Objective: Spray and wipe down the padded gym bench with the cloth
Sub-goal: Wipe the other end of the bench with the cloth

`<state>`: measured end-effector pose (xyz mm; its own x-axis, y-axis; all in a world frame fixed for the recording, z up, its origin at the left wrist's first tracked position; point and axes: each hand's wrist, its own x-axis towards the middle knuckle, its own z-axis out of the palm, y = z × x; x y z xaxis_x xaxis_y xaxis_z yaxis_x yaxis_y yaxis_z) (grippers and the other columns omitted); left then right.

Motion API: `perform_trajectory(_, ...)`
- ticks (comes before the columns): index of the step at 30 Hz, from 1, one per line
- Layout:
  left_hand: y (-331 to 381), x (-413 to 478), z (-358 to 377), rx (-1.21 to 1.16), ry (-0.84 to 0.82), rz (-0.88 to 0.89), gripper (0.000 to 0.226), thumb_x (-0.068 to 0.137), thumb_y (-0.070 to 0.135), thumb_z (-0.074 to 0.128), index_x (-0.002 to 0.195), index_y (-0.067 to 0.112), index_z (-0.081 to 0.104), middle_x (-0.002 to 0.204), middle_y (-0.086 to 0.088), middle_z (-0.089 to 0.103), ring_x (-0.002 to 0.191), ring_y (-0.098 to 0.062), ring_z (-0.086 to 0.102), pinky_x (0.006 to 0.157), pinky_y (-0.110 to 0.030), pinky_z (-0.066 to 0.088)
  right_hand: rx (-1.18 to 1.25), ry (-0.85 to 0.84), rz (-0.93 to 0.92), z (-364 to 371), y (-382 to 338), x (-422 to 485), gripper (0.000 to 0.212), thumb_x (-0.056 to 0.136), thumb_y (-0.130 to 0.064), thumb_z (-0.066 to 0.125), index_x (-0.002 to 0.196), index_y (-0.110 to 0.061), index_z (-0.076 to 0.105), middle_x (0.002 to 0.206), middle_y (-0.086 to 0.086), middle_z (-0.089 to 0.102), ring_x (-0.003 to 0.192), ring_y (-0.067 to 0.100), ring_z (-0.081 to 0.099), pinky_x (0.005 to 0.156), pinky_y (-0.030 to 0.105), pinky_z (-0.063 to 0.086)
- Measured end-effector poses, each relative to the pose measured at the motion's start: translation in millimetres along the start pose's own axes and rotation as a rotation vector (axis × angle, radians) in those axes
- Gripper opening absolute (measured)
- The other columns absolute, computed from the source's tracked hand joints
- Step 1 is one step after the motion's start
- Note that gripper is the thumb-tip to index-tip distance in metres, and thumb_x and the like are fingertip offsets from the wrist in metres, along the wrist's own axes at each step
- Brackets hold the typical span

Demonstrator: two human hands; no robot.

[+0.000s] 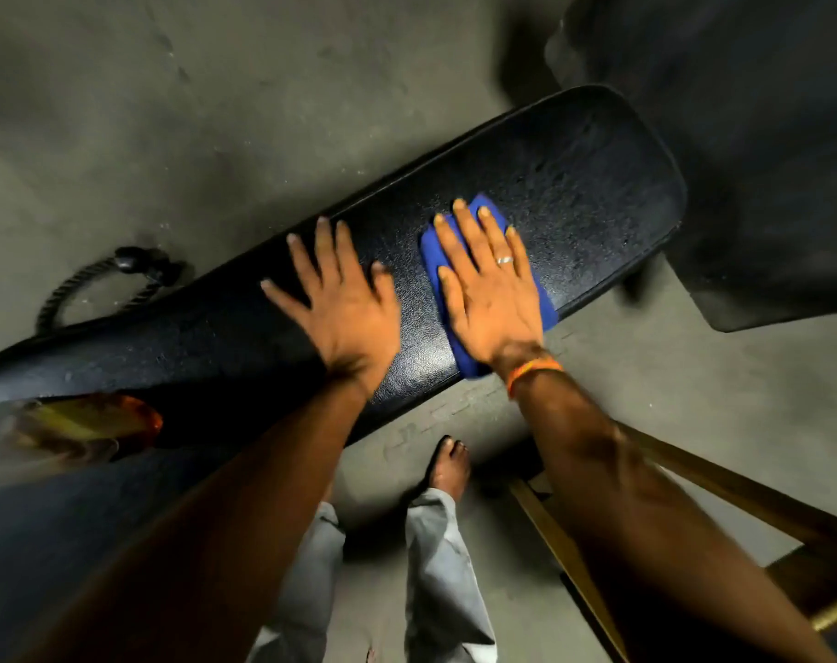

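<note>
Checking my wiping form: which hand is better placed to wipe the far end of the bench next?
Right. The right hand is flat on the blue cloth, nearer the far end of the bench; the left hand rests bare on the padding.

Cloth [473, 260] on bench [598, 184] (under right hand [490, 303]), left hand [344, 308] beside

I saw the bench [574, 184] pad was black, pebbled vinyl with a dull sheen. The cloth [438, 251] looked soft, matt blue; the floor [215, 88] rough concrete.
</note>
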<state>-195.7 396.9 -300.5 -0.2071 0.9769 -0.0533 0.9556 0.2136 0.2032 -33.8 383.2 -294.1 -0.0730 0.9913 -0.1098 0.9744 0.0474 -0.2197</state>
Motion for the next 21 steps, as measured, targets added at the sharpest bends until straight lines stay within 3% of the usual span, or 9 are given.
perform_trajectory(3,41.2,20.1,17.9,0.006,-0.033,0.115,0.063,0.102,0.039,0.029,0.160,0.018,0.026,0.169,0.001,0.022,0.157,-0.030,0.015,0.121,-0.067,0.010,0.035,0.045,0.087,-6.0,19.7,53.1,0.057,0.109,-0.041,0.027,0.164,-0.026,0.026,0.173,0.001,0.020,0.161,0.026,0.015,0.130,0.047,0.013)
perform_trajectory(6,38.6,24.3,26.4,0.038,-0.025,0.104,0.062,0.104,0.040,0.022,0.162,0.019,0.020,0.171,0.001,0.015,0.158,-0.029,0.011,0.123,-0.064,0.009,0.062,0.061,0.103,-8.9,30.6,74.7,0.057,0.109,-0.040,0.025,0.164,-0.025,0.025,0.173,0.002,0.020,0.161,0.027,0.015,0.130,0.047,0.013)
perform_trajectory(14,40.9,21.8,22.1,0.029,-0.054,0.086,0.062,0.105,0.041,0.021,0.162,0.018,0.018,0.171,0.000,0.010,0.158,-0.029,0.007,0.123,-0.064,0.009,0.012,0.005,0.191,-5.0,23.6,-26.3,0.060,0.109,-0.041,0.024,0.166,-0.025,0.016,0.175,0.001,0.011,0.162,0.023,0.007,0.131,0.048,0.010)
perform_trajectory(21,44.2,22.5,23.3,0.052,-0.047,0.072,0.063,0.103,0.040,0.024,0.162,0.019,0.019,0.171,0.000,0.013,0.158,-0.029,0.010,0.124,-0.062,0.008,0.039,0.059,0.207,-11.5,37.6,79.2,0.059,0.108,-0.039,0.026,0.165,-0.024,0.023,0.174,0.003,0.017,0.161,0.026,0.012,0.131,0.048,0.011)
